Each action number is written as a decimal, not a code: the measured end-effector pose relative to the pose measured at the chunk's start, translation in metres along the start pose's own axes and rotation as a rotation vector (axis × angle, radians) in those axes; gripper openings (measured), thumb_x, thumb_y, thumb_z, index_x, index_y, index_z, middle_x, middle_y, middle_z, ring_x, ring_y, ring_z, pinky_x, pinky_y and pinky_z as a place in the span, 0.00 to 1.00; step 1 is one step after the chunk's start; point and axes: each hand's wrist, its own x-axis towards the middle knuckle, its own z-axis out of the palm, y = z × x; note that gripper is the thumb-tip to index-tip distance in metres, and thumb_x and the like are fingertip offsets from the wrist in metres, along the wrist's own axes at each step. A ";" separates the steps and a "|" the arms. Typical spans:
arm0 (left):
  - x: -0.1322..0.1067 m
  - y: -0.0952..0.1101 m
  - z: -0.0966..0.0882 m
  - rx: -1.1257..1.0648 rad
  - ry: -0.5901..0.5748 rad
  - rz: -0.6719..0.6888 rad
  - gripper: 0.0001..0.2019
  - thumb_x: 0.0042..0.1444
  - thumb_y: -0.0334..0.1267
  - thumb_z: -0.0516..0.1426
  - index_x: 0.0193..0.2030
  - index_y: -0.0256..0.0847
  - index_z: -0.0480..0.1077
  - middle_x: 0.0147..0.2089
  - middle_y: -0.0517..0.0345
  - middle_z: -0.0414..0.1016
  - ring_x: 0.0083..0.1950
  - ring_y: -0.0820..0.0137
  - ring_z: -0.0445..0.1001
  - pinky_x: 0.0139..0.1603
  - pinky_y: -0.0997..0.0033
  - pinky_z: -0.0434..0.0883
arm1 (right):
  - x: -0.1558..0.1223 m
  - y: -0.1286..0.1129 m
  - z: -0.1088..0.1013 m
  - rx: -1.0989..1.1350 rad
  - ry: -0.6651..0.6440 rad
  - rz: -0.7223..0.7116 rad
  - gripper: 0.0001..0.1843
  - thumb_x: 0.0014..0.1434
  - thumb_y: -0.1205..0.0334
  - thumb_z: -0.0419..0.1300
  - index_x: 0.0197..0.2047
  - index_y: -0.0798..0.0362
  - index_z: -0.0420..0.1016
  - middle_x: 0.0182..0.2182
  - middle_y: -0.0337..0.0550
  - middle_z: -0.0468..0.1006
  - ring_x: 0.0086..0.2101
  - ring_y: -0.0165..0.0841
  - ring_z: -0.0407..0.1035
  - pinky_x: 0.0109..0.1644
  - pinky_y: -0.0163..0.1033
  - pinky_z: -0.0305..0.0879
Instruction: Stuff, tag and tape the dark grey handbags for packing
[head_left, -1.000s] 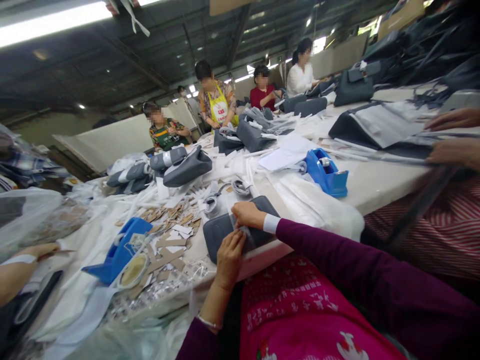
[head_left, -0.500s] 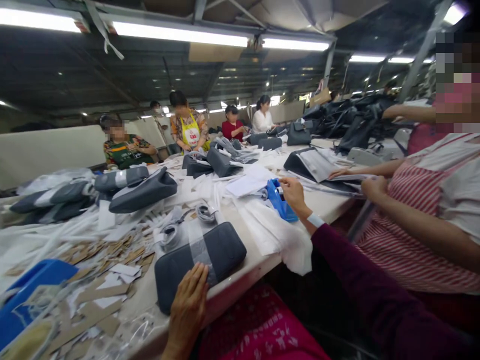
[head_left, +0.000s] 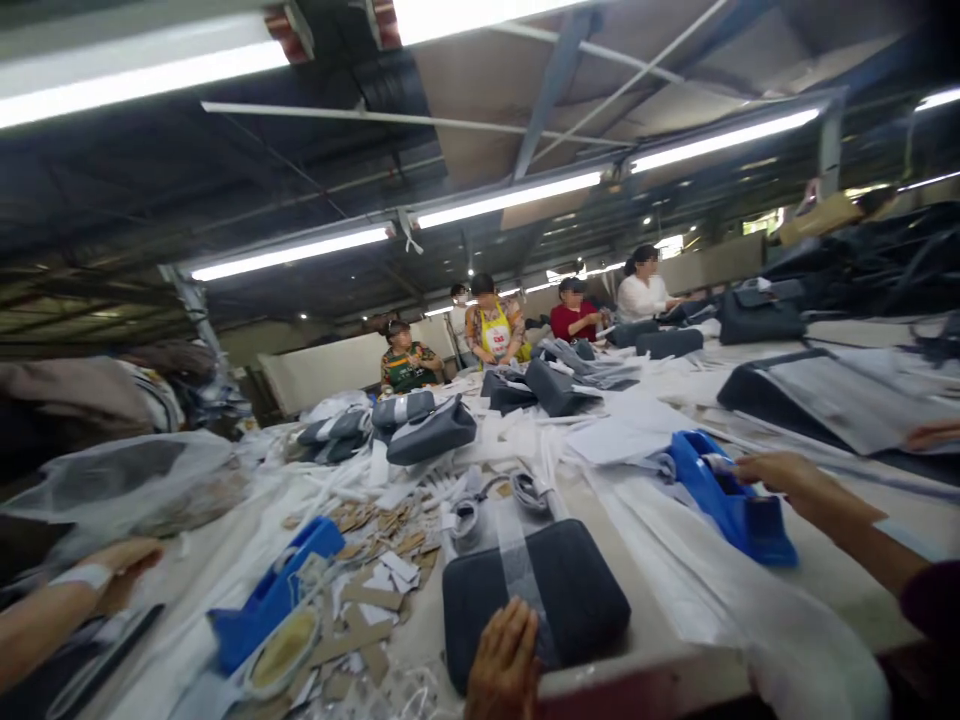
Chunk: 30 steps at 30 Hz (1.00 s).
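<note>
At the near table (head_left: 675, 670) edge, around 6 o'clock, the left hand (head_left: 506, 665) lies flat, fingers spread, on a dark grey pouch (head_left: 570, 595) that looks soft, light and padded, best pinned from above or pinched at its edges. Farther off at 3 o'clock, the right hand (head_left: 787, 478) reaches the blue tape dispenser (head_left: 731, 500), rigid and seemingly weighty; whether its fingers grip anything I cannot tell.

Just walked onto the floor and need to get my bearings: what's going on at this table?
A person presses the left hand flat on a dark grey pouch wrapped with a clear tape strip, at the table's near edge. The right hand reaches to a blue tape dispenser. Cardboard scraps litter the table; other people work on similar grey bags further along.
</note>
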 end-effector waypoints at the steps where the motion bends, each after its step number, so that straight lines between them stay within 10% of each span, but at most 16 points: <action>1: -0.001 0.001 0.001 -0.010 0.004 -0.007 0.19 0.61 0.31 0.49 0.58 0.38 0.68 0.55 0.52 0.74 0.59 0.65 0.70 0.54 0.66 0.73 | -0.004 -0.008 -0.004 0.059 0.032 0.157 0.12 0.44 0.49 0.59 0.19 0.47 0.70 0.17 0.56 0.71 0.19 0.38 0.64 0.25 0.48 0.53; 6: 0.003 0.000 0.003 -0.069 -0.019 -0.033 0.25 0.60 0.31 0.52 0.64 0.43 0.60 0.58 0.54 0.72 0.58 0.64 0.70 0.54 0.65 0.72 | -0.033 -0.048 -0.027 0.225 0.112 0.505 0.13 0.40 0.62 0.58 0.33 0.55 0.72 0.23 0.46 0.74 0.24 0.33 0.66 0.27 0.39 0.54; 14: 0.008 -0.007 0.006 -0.063 0.007 0.080 0.31 0.59 0.31 0.52 0.69 0.38 0.49 0.56 0.49 0.74 0.56 0.62 0.72 0.53 0.64 0.71 | -0.105 -0.012 -0.014 0.257 0.164 0.575 0.16 0.41 0.56 0.58 0.33 0.57 0.73 0.21 0.40 0.73 0.24 0.31 0.66 0.27 0.35 0.58; 24: 0.011 -0.007 -0.004 0.049 0.030 0.111 0.20 0.58 0.27 0.50 0.57 0.37 0.68 0.52 0.53 0.76 0.55 0.67 0.73 0.53 0.69 0.72 | -0.107 0.036 -0.029 -0.177 0.042 0.414 0.10 0.48 0.52 0.56 0.23 0.44 0.76 0.23 0.47 0.77 0.30 0.46 0.72 0.34 0.48 0.63; 30: 0.018 0.015 -0.022 -0.087 -0.131 -0.117 0.20 0.60 0.28 0.50 0.59 0.37 0.65 0.58 0.51 0.72 0.61 0.64 0.68 0.59 0.60 0.69 | -0.120 -0.063 -0.038 -0.941 -0.298 -0.147 0.10 0.52 0.67 0.53 0.26 0.50 0.76 0.28 0.49 0.78 0.35 0.44 0.70 0.40 0.46 0.54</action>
